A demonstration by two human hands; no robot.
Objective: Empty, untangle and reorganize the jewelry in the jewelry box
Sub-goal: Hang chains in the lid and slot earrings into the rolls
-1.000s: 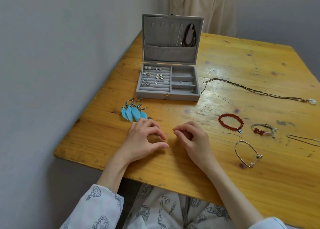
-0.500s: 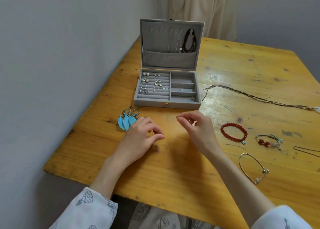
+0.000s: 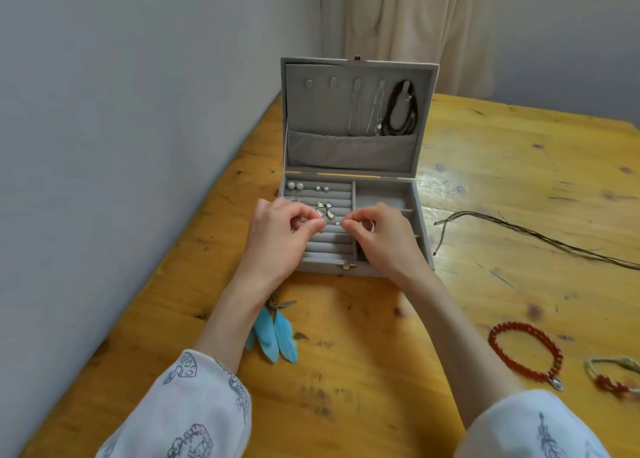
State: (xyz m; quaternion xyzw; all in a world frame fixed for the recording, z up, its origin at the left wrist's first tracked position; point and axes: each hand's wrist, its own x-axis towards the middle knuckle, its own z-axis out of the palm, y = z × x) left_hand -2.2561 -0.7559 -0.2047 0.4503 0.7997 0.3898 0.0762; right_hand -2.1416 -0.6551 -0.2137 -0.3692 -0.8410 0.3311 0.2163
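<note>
The grey jewelry box [image 3: 325, 268] stands open on the wooden table [image 3: 356, 398], lid upright. Both my hands hover over its ring-roll section on the left. My left hand [image 3: 278, 239] has thumb and forefinger pinched together, and I see nothing between them. My right hand [image 3: 382, 241] is pinched too, with a tiny silvery earring [image 3: 337, 223] at its fingertips. Pearl studs [image 3: 295, 185] and drop earrings [image 3: 325, 209] sit in the rolls. Thin chains [image 3: 375, 111] and a dark bracelet [image 3: 401, 109] hang in the lid.
Blue feather earrings [image 3: 277, 336] lie under my left forearm. At the right lie a red bead bracelet [image 3: 526, 352], a cord bracelet with red beads [image 3: 613, 378] and a long cord necklace [image 3: 536, 239]. A wall [image 3: 138, 146] borders the table's left edge.
Both hands lifted off the table and moved forward over the box's ring rolls, fingers still pinched. The camera leaned closer to the box.
</note>
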